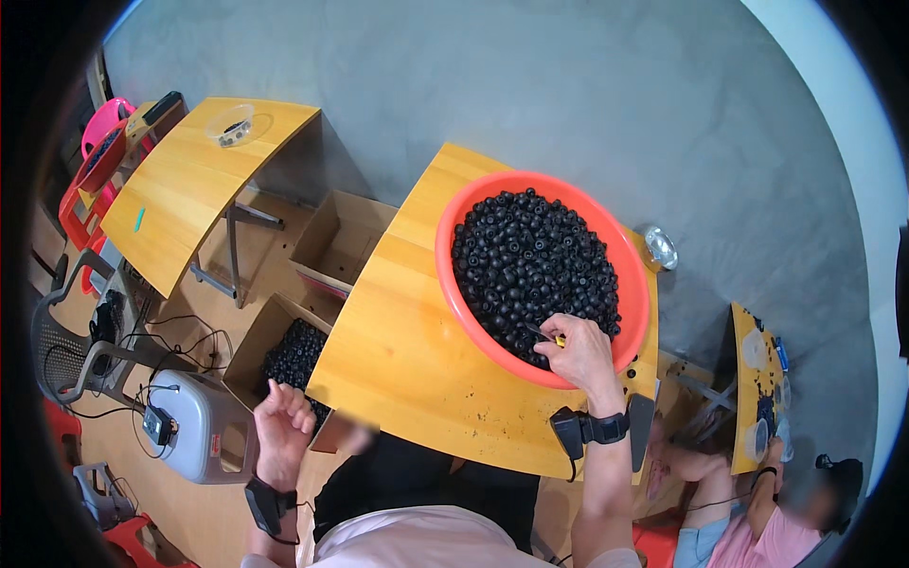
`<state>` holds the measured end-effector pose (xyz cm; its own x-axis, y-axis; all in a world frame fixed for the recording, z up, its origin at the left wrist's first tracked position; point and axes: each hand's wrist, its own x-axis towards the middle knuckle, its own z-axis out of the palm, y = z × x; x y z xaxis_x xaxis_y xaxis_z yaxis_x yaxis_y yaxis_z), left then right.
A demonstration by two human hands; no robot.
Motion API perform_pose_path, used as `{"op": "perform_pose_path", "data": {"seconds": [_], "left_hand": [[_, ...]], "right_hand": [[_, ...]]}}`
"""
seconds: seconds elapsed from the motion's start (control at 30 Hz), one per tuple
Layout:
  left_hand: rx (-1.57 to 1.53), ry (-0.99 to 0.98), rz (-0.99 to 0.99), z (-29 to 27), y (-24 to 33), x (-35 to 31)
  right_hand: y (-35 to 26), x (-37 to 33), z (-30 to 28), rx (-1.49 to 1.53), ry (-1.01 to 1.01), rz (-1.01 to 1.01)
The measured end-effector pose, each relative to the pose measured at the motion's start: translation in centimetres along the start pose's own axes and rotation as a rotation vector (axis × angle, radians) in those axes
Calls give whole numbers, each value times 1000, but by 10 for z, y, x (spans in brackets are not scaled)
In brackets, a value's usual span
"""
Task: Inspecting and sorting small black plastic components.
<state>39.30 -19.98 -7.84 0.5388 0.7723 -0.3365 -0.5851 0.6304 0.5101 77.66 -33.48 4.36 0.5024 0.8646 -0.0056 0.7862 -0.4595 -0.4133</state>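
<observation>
Right hand [578, 352] reaches into the orange basin [454, 284] of small black round parts [535, 265] at the bench's far right corner, fingers pinching a small yellow-tipped piece [559, 341]. Left hand [282, 421] hovers off the bench's near left corner above a cardboard box of the same parts [295, 352], fingers loosely curled, empty.

The basin [454, 284] is orange-red, heaped with glossy black round parts [535, 260]. The table [407, 360] is honey-yellow wood against a grey floor [530, 85]. A pink basket [102, 121] sits far left.

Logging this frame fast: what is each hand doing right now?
Left hand: loosely curled, raised beside the table, holding nothing visible.
Right hand: closed on a small yellow-tipped tool in the orange basin.
</observation>
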Motion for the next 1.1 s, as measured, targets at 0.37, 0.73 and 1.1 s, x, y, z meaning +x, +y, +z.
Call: {"op": "perform_pose_path", "data": {"seconds": [0.37,0.73,1.1], "left_hand": [[-7,-208,-266,137,-121,-53],[-187,-291,-540,247,-163,-149],[-158,-823,-448,308,-131,-252]], "right_hand": [[28,-23,-29,13,40,-93],[61,-83,-67,91,210,-157],[42,-128,-76,264,384,-162]]}}
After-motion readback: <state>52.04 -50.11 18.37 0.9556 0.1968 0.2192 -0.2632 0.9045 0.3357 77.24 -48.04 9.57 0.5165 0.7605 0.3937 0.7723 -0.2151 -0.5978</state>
